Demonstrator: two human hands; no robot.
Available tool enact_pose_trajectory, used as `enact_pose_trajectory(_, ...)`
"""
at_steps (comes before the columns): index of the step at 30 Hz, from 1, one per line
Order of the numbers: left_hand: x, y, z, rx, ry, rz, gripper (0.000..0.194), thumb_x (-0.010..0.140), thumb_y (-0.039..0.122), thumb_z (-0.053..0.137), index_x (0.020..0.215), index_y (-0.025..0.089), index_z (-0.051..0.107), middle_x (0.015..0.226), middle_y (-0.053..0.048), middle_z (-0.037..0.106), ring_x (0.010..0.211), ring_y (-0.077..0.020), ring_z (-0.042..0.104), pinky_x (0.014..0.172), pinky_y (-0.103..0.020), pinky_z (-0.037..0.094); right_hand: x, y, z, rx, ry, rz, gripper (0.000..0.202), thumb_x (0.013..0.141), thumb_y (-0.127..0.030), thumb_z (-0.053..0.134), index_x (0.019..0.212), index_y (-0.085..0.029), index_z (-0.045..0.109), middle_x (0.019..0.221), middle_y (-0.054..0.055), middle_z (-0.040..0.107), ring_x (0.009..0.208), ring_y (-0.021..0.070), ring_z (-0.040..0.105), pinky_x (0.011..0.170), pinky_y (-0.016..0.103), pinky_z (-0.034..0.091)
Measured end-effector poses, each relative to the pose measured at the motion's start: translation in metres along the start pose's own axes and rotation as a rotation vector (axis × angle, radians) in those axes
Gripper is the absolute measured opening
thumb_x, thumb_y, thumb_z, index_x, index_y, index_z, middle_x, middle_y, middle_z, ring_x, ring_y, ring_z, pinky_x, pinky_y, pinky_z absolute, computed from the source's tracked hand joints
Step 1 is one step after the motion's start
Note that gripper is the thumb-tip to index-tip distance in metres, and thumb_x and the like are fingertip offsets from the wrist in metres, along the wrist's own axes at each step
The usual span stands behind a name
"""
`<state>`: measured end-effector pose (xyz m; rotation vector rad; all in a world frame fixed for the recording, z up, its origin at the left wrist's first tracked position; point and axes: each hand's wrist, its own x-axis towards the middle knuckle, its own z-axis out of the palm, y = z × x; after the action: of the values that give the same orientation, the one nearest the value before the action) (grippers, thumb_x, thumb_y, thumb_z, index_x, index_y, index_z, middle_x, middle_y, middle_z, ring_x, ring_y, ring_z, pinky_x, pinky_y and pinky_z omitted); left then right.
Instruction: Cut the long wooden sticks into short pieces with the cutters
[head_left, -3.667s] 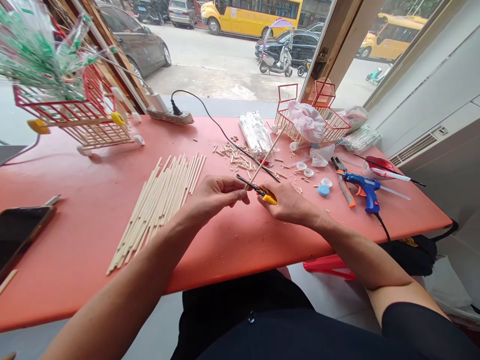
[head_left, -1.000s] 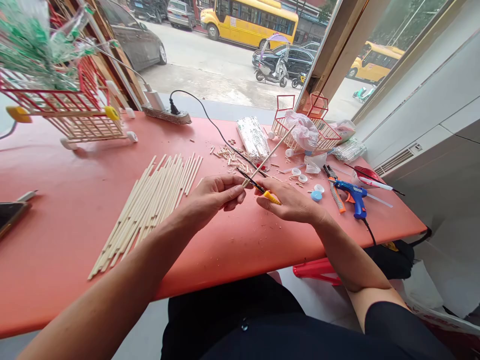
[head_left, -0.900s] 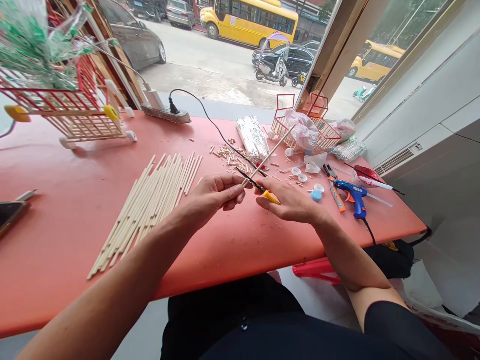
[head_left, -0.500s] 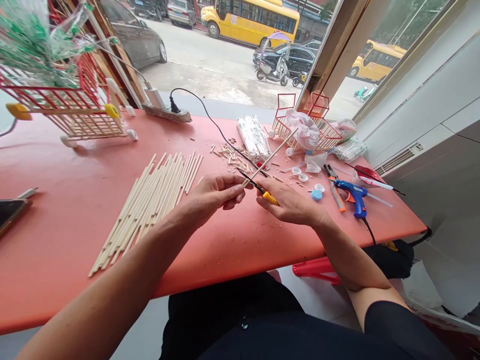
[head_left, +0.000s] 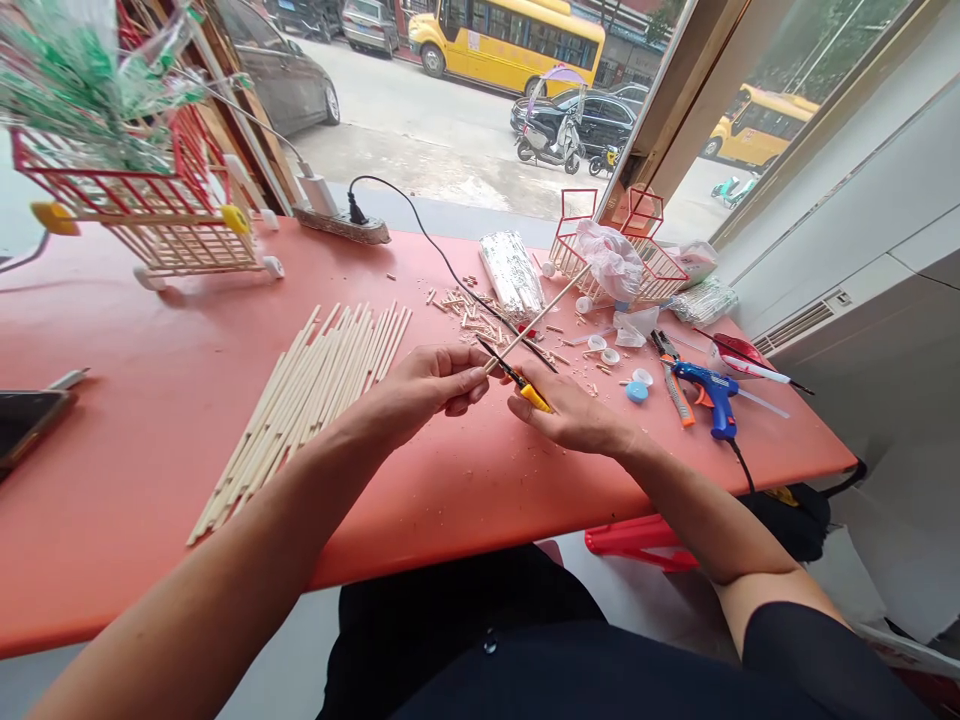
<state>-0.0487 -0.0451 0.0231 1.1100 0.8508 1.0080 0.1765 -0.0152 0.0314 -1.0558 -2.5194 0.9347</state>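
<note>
Stick point(head_left: 540, 317) is leaning further right than earlier, left hand point(head_left: 442, 383) pinching it, right hand point(head_left: 568, 406) gripping cutters point(head_left: 533, 396), offcuts point(head_left: 472, 319) already lying beyond, this cut apparently remaining unfinished.

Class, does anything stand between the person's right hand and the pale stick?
Yes: the yellow-handled tool, gripped in the right hand, lies between that hand and the pale stick. Its dark jaws cross the stick close to the left hand.
</note>
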Motion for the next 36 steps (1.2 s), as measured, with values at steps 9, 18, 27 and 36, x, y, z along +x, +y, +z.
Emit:
enact_pose_trajectory(9,0.002,-0.009,-0.002,0.013,0.033,-0.064,0.032,0.072,0.037,0.090,0.081,0.013,0.073,0.066,0.000,0.058,0.053,-0.0070,0.044,0.052,-0.021,0.030,0.002,-0.013,-0.006,-0.009,-0.116,0.269,0.033,0.103,-0.046,0.053,0.119,-0.018,0.060,0.119,0.011,0.070,0.106,0.0255,0.064,0.088,0.037,0.049)
enact_pose_trajectory(18,0.002,-0.015,0.010,-0.155,0.011,-0.286,0.028,0.063,0.023,0.090,0.080,0.010,0.071,0.060,-0.002,0.061,0.048,-0.0065,0.046,0.046,-0.018,0.030,-0.009,-0.022,-0.025,0.312,-0.388,0.510,0.028,0.094,-0.044,0.067,0.084,-0.019,0.058,0.077,0.001,0.058,0.068,0.0129,0.052,0.058,0.023,0.042)
enact_pose_trajectory(27,0.001,-0.009,0.019,-0.197,0.136,-0.392,0.008,0.069,0.006,0.074,0.070,0.011,0.067,0.056,-0.004,0.061,0.043,-0.0072,0.049,0.042,-0.016,0.036,0.004,-0.004,-0.018,0.505,-0.444,0.597,0.020,0.087,-0.032,0.068,0.078,-0.018,0.057,0.077,0.000,0.058,0.061,0.0107,0.054,0.054,0.024,0.046)
enact_pose_trajectory(36,0.003,-0.013,0.017,-0.209,0.091,-0.368,0.011,0.069,0.007,0.078,0.070,0.011,0.068,0.057,-0.004,0.062,0.044,-0.0074,0.050,0.042,-0.016,0.036,0.000,-0.011,-0.022,0.356,-0.456,0.514,0.023,0.091,-0.034,0.062,0.076,-0.018,0.056,0.072,-0.001,0.056,0.063,0.0113,0.054,0.057,0.023,0.047)
